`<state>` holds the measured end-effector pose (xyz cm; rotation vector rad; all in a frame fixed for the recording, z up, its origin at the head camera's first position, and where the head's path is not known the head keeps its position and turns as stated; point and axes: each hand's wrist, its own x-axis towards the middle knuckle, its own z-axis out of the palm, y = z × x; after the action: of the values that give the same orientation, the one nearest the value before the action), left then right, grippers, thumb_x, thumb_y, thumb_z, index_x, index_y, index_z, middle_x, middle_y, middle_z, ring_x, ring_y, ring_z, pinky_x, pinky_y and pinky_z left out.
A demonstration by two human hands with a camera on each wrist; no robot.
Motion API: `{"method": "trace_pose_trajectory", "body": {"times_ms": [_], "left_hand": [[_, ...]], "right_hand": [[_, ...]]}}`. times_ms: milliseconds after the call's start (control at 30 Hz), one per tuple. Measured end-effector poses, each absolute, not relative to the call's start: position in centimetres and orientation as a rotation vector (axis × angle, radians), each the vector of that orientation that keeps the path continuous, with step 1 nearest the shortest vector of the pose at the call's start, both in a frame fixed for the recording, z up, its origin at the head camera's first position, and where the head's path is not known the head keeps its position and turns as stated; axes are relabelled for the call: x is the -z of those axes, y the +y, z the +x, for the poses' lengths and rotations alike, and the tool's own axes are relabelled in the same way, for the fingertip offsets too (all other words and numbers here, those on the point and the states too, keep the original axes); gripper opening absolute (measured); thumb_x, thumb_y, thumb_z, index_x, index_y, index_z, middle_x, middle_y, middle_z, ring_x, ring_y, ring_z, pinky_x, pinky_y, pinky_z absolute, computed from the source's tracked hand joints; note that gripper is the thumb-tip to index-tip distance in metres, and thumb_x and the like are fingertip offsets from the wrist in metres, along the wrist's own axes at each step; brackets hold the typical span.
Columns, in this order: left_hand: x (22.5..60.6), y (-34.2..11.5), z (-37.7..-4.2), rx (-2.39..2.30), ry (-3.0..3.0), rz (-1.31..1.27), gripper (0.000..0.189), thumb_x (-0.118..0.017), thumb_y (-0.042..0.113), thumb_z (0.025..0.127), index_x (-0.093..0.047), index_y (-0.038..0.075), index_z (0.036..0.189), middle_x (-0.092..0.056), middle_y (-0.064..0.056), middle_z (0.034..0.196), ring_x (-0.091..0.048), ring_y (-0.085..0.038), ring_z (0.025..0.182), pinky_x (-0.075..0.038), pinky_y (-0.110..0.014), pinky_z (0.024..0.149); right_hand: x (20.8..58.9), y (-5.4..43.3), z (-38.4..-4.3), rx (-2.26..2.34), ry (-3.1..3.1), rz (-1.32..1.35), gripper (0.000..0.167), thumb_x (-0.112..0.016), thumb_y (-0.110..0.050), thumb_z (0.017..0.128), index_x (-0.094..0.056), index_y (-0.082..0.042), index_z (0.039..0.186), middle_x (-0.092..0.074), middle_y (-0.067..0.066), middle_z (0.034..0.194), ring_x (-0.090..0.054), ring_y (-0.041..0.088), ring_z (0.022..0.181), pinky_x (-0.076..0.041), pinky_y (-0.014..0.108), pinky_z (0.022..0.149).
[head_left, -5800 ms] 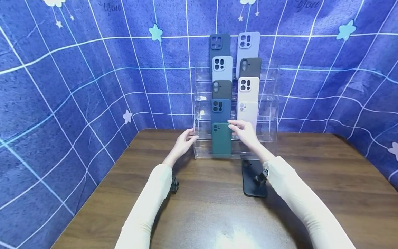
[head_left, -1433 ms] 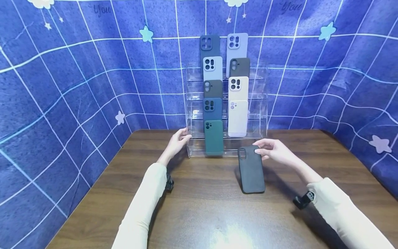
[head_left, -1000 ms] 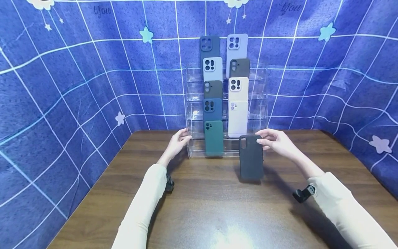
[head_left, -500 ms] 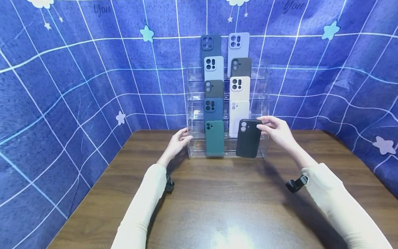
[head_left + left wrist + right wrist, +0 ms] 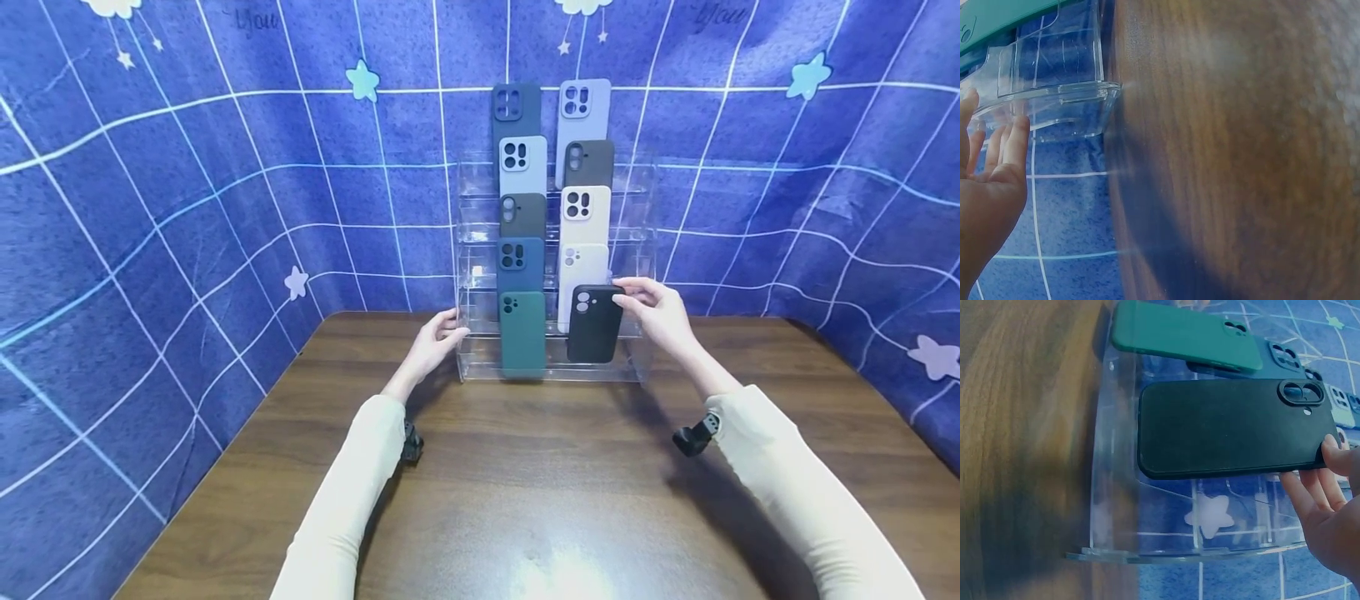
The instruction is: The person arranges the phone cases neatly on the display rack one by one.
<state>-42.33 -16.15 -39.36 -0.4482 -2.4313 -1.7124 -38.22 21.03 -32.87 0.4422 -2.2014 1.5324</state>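
My right hand pinches a black phone case by its upper right corner, thumb on the back face and fingers beneath. The case hangs slightly tilted before the lowest right part of a clear acrylic display stand; whether it touches the stand I cannot tell. In the right wrist view, its camera cutout faces outward, beside a green phone case. My left hand rests at the stand's left side, its fingers fairly straight against the clear side panel.
Several phone cases stand in two columns on the tiers, among them a white one behind the black case and a blue one. A blue star-patterned cloth hangs behind. The wooden table lies in front.
The black phone case has come up off the table in my right hand, turned upright, and moved to the stand's lowest right part. My left hand stays at the stand's side.
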Motion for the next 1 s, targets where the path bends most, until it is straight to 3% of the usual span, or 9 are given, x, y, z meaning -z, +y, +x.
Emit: {"method": "trace_pose_trajectory", "body": {"times_ms": [167, 400, 700, 1000], "left_hand": [[40.3, -16.0, -43.1, 1.711, -2.416, -0.45, 0.056, -0.062, 0.022, 0.091, -0.041, 0.003, 0.139, -0.056, -0.023, 0.124, -0.058, -0.032, 0.111, -0.051, -0.037, 0.094], [40.5, -15.9, -43.2, 1.733, -2.418, -0.45, 0.055, -0.063, 0.021, 0.091, -0.041, 0.004, 0.139, -0.056, -0.023, 0.125, -0.057, -0.033, 0.112, -0.049, -0.04, 0.096], [38.7, -15.7, -41.5, 1.752, -2.433, -0.464, 0.054, -0.06, 0.013, 0.092, -0.038, -0.003, 0.139, -0.054, -0.028, 0.125, -0.056, -0.037, 0.112, -0.047, -0.043, 0.098], [40.2, -16.4, -42.9, 1.741, -2.402, -0.428, 0.056, -0.063, 0.022, 0.091, -0.042, 0.001, 0.138, -0.057, -0.023, 0.125, -0.06, -0.03, 0.11, -0.054, -0.031, 0.089]], "right_hand": [[33.9, 20.8, -38.6, -1.643, -2.182, 0.454, 0.035, -0.063, -0.006, 0.089, -0.058, 0.007, 0.121, -0.059, 0.001, 0.096, -0.06, -0.008, 0.078, -0.054, 0.013, 0.071], [34.8, 20.7, -38.8, -1.638, -2.182, 0.415, 0.035, -0.062, -0.01, 0.09, -0.058, 0.006, 0.122, -0.06, 0.029, 0.115, -0.064, -0.007, 0.076, -0.054, 0.011, 0.07], [35.0, 21.2, -38.4, -1.315, -2.183, 0.374, 0.032, -0.068, -0.016, 0.086, -0.065, -0.003, 0.116, -0.067, 0.017, 0.112, -0.059, -0.011, 0.092, -0.045, 0.011, 0.089], [33.3, 21.2, -35.7, -1.39, -2.127, 0.445, 0.029, -0.066, -0.002, 0.085, -0.062, 0.009, 0.112, -0.063, 0.03, 0.108, -0.059, -0.012, 0.082, -0.046, 0.004, 0.068]]}}
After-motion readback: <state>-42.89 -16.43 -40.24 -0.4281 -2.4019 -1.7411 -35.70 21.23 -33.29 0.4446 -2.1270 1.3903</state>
